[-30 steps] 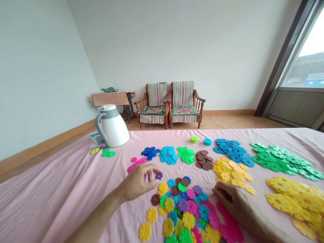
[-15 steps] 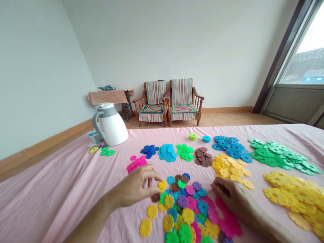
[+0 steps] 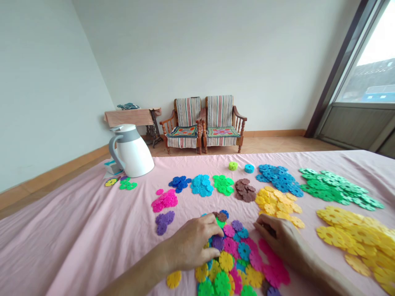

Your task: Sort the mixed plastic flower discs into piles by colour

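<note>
My left hand (image 3: 197, 240) reaches over the near side of a mixed heap of flower-shaped plastic discs (image 3: 226, 261). Its thumb and fingers are apart, on either side of a purple disc (image 3: 217, 242) lying in the heap. Part of the heap is hidden beneath that hand. At the heap's right side rests my right hand (image 3: 279, 236), fingers curled inward; whatever they hold, if anything, is hidden. Pink discs (image 3: 274, 265) lie beside its wrist. Just beyond it is a pile of yellow discs (image 3: 277, 203).
Sorted piles lie around: purple (image 3: 164, 222), pink (image 3: 165, 200), dark blue (image 3: 179, 183), light blue (image 3: 201, 186), green (image 3: 223, 185), brown (image 3: 245, 190). Larger blue, green and yellow piles (image 3: 358, 236) spread rightward. A white jug (image 3: 135, 154) stands at the back left of the pink cloth (image 3: 92, 230).
My left hand has moved right, from beside a yellow disc to over the heap around the purple disc. The right hand stays curled in place. The view has shifted slightly.
</note>
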A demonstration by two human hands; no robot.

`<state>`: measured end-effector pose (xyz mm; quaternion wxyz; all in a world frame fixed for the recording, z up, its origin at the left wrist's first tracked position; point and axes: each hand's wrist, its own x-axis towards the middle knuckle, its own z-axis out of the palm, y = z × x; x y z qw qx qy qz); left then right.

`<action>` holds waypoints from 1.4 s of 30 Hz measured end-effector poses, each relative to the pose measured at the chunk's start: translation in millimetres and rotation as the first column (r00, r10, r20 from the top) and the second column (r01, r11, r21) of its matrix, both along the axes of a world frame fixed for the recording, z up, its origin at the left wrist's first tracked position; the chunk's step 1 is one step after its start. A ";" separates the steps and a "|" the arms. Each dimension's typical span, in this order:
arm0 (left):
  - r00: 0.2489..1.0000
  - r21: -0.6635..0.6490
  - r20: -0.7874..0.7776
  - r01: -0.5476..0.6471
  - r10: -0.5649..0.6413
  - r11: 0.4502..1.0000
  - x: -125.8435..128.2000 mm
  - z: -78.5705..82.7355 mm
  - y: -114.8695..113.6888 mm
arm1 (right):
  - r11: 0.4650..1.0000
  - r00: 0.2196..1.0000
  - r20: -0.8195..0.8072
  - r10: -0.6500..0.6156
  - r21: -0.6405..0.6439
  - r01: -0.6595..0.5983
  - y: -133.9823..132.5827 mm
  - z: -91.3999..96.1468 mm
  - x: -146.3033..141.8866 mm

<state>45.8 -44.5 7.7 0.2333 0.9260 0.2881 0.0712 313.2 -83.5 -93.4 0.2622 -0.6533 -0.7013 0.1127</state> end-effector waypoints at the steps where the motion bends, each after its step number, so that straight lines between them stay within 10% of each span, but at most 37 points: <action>1: 1.000 0.001 0.003 0.006 -0.006 1.000 0.3 -0.3 0.2 | 1.000 1.000 -0.003 0.002 -0.001 -0.002 -0.2 0.4 0.0; 25: 0.939 0.075 -0.085 -0.328 0.334 0.942 -95.1 21.4 33.1 | 1.000 1.000 -0.014 0.006 -0.007 -0.006 -0.5 4.9 -1.0; 32: 1.000 -0.115 -0.007 -0.015 0.015 0.993 -51.0 25.9 -1.2 | 1.000 1.000 -0.004 0.004 -0.007 -0.004 -1.9 7.5 -0.9; 42: 0.937 0.203 -0.129 0.344 -0.323 0.917 -9.8 -7.8 -29.6 | 0.999 0.999 0.008 0.031 -0.039 -0.030 -3.7 17.3 -3.7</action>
